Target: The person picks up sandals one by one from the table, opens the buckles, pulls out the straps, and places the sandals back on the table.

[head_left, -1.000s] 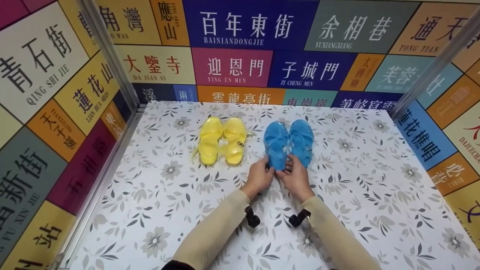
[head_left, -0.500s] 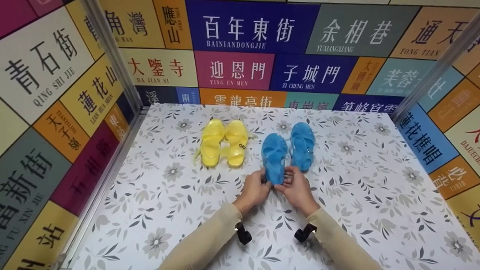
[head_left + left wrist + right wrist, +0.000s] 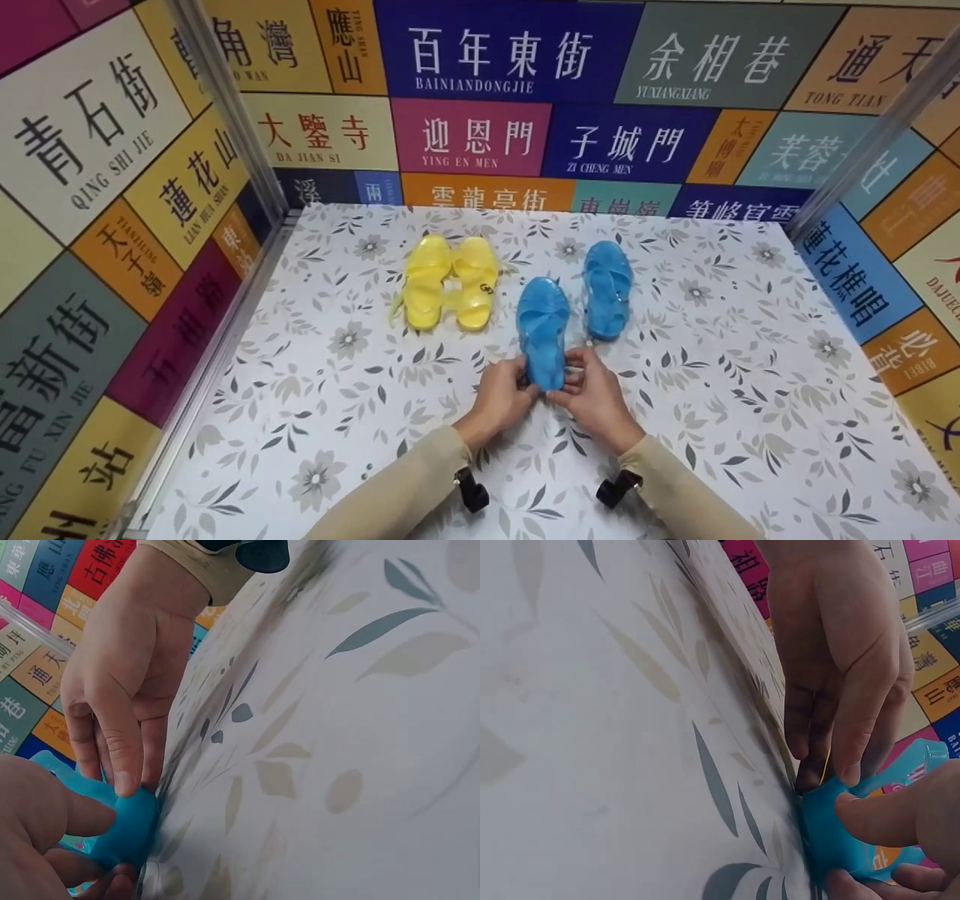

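Note:
A blue jelly sandal [image 3: 541, 326] lies on the patterned tabletop with its toe pointing away from me. My left hand [image 3: 499, 394] grips its heel end from the left, thumb near the back edge. From the right, my right hand [image 3: 598, 396] holds the same heel, thumb and fingers against it. Both wrist views show the two thumbs close together on the blue heel [image 3: 133, 829]. The matching blue sandal [image 3: 607, 289] lies farther back to the right, untouched and apart from the held one.
A pair of yellow sandals [image 3: 450, 283] lies side by side to the left. The tabletop [image 3: 360, 450] is white with grey flowers and leaves. Walls covered in coloured panels with Chinese characters [image 3: 472, 142] enclose the back and sides.
Both hands have drawn the left blue sandal toward me and slightly left, away from its mate. The other blue sandal and the yellow pair have stayed in place.

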A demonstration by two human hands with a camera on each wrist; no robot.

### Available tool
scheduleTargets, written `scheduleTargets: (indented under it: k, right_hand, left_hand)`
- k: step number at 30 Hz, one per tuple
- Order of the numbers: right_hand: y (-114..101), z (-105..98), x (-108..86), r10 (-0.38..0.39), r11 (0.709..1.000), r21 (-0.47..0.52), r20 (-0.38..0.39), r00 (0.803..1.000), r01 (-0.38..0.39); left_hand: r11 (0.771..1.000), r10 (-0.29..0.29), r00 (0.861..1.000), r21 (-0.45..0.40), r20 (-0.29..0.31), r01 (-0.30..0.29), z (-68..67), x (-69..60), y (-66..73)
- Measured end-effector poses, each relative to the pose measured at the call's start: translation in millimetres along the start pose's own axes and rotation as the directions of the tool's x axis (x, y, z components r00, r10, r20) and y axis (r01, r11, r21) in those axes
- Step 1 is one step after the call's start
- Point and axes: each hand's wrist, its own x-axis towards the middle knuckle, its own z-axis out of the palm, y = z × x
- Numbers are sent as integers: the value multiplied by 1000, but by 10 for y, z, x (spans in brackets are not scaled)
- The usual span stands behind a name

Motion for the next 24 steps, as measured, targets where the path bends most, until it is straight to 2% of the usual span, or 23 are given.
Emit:
scheduleTargets:
  k: [8,12,20,24]
  right_hand:
    - [-8,27,-106,-64,996,-59,24,998,65]
    - [-28,36,-144,-42,998,-50,39,998,44]
    - [-77,46,-207,-14,999,-33,53,998,16]
    - [-64,44,-224,-1,999,-40,60,998,3]
  left_hand:
    - [1000,-6,1000,22,18,6,-67,-143,-29]
    - [1000,-15,999,8,37,15,-102,-173,-38]
    - [1000,-6,999,-22,38,6,-150,-216,-62]
    - [998,-22,999,-58,47,25,-158,-241,-82]
